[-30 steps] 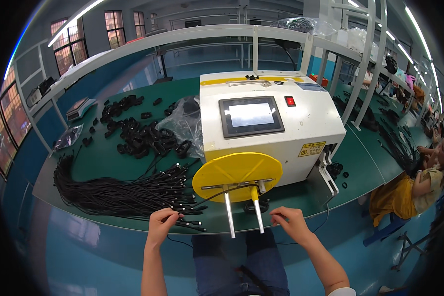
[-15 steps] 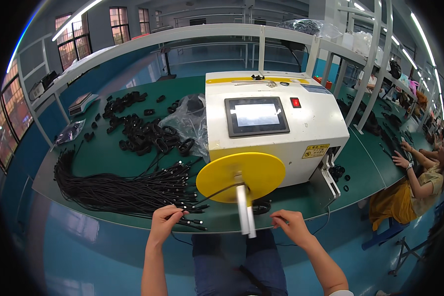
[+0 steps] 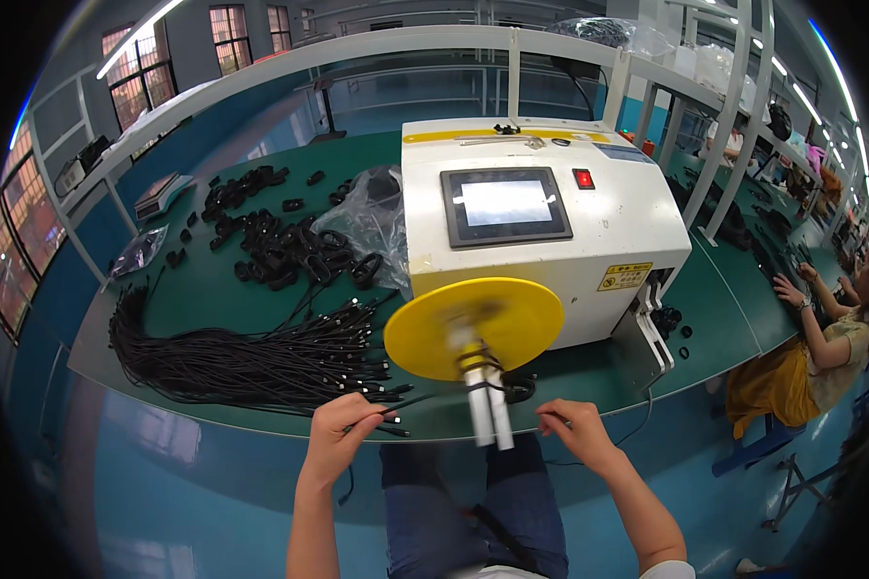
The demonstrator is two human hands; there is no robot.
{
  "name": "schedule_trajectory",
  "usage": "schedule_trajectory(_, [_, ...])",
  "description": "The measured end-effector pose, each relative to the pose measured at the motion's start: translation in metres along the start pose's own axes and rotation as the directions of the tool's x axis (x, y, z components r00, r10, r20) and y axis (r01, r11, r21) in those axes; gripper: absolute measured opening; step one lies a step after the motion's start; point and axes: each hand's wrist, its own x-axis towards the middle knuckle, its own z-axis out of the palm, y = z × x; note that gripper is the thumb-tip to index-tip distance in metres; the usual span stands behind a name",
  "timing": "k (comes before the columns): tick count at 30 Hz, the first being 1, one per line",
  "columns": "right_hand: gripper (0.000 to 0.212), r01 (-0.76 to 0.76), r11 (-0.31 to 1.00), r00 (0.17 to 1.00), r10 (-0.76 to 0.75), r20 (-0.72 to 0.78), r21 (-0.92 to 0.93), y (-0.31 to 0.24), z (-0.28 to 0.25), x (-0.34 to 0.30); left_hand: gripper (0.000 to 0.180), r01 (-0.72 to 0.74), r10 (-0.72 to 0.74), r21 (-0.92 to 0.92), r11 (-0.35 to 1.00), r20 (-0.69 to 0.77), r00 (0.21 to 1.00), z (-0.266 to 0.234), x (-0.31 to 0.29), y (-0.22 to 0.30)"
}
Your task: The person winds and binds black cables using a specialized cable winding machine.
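My left hand [image 3: 343, 434] is closed in a pinch on a black cable [image 3: 410, 401] at the table's front edge. From there the cable runs right to the two pale prongs [image 3: 490, 410] of a winding machine [image 3: 550, 265], and some turns lie round them. A loose tail hangs below that hand. Behind the prongs is a yellow disc [image 3: 425, 333], its hub smeared by motion. My right hand [image 3: 574, 434] hovers right of the prongs, thumb and fingers curled together; whether anything is between them is hidden. A dark coiled cable [image 3: 519, 388] lies beyond the prongs.
A bundle of black cables [image 3: 232, 362] spreads across the green table [image 3: 217, 314] on the left. Behind it lie several black coiled pieces [image 3: 270, 246] and a clear plastic bag [image 3: 367, 217]. A metal bracket [image 3: 642, 343] stands right of the machine. Another person [image 3: 816, 352] sits farther right.
The prongs have turned, and cable now wraps round them. My left hand has shifted slightly right with the cable; its loose tail now hangs below. My right hand stays near the prongs.
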Motion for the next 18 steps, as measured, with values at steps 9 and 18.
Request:
schedule_trajectory(9, [0.012, -0.042, 0.999, 0.999, 0.042, 0.015, 0.009, 0.002, 0.0, -0.004, 0.021, -0.234, 0.211, 0.417, 0.878, 0.102, 0.972, 0.032, 0.014, 0.057])
schedule_trajectory(18, [0.011, -0.009, 0.999, 1.0, 0.009, -0.011, 0.039, 0.005, 0.0, -0.011, 0.033, -0.462, 0.452, 0.544, 0.7, 0.164, 0.877, 0.07, 0.036, 0.088])
